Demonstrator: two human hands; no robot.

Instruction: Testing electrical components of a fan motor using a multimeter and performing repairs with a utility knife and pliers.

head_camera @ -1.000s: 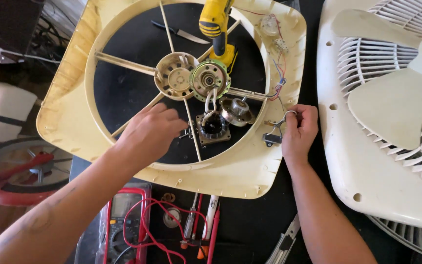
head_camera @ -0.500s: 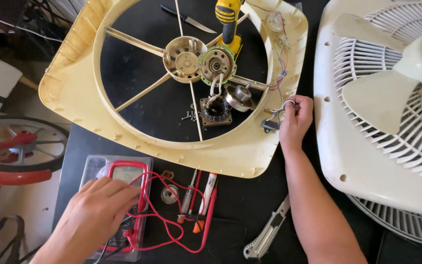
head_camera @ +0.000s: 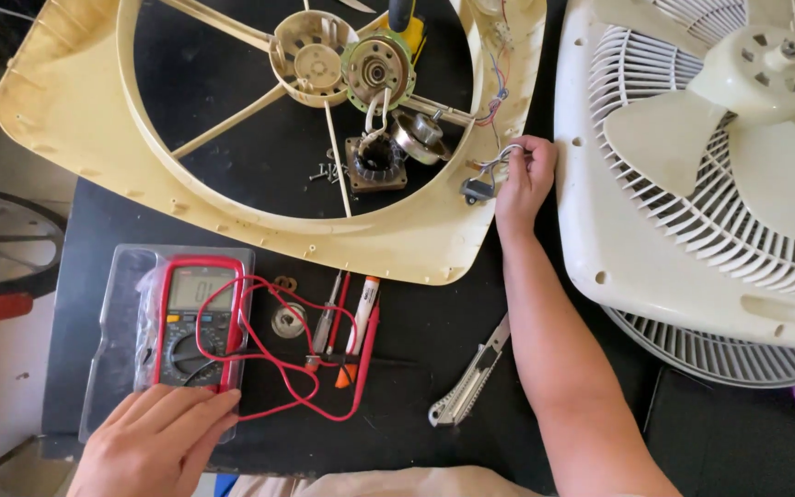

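Red-cased multimeter (head_camera: 193, 322) lies at the near left of the black table (head_camera: 434, 322), my left hand (head_camera: 154, 442) resting loosely spread fingers on its lower edge, while my right hand (head_camera: 526, 179) pinches grey wires (head_camera: 499, 158) at the cream fan frame (head_camera: 397, 244).

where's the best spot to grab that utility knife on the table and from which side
Probably the middle of the utility knife, on its long flat metal handle, thumb and fingers pinching the two narrow edges from above. It lies flat and slanted on the black table, beside the right forearm. The right hand is nearer but pinches wires; the left hand touches the multimeter.
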